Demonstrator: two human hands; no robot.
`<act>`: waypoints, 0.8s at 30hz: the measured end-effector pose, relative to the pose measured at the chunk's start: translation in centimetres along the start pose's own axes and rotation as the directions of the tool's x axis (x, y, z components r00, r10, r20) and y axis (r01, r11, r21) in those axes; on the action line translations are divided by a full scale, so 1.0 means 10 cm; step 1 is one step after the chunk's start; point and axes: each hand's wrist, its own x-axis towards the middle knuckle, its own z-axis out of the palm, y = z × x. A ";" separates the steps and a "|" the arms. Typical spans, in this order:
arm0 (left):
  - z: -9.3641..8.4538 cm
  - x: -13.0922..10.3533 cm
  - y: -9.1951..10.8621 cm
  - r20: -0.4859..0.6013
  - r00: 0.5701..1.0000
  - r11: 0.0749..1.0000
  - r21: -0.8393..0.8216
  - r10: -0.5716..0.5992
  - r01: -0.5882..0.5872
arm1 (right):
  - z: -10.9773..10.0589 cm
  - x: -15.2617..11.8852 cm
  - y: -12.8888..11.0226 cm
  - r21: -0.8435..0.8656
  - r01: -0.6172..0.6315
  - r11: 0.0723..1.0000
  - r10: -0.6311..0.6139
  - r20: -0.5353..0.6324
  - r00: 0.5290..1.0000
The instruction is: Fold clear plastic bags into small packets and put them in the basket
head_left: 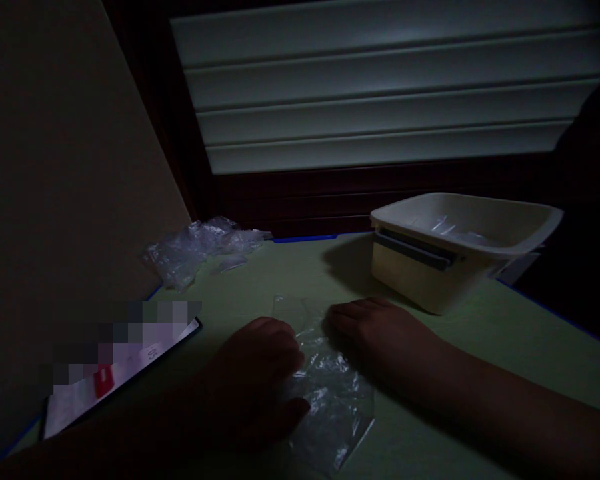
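A clear plastic bag (325, 413), wrinkled and shiny, lies flat on the green table (300, 267) between my hands. My left hand (263, 373) is at the bag's left edge, its fingers curled and its thumb apart from them; whether it pinches the plastic is too dark to tell. Along the upper right part of the bag rests my right hand (370, 330), palm down, with its fingertips bent toward the plastic. What lies beneath those fingers is hidden.
A cream bin (410, 270) with a grey handle, holding clear plastic, stands at the back right. Crumpled clear plastic (195, 247) lies at the back left. A tablet-like screen (125, 373), partly pixelated, is at the left. Behind the table is a slatted panel (380, 100).
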 end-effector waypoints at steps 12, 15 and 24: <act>0.18 -0.07 -0.14 -0.031 0.979 0.980 -0.021 -0.199 0.199 | -0.02 -0.01 -0.01 -0.038 -0.093 0.995 0.089 -0.096 0.991; 0.14 -0.05 -0.12 -0.002 0.979 0.979 -0.034 -0.202 0.202 | -0.05 -0.01 -0.02 -0.040 -0.096 0.995 0.094 -0.058 0.994; 0.11 -0.03 -0.09 -0.004 0.984 0.984 0.023 -0.178 0.178 | -0.03 0.01 0.00 0.016 -0.062 0.998 0.062 0.029 0.998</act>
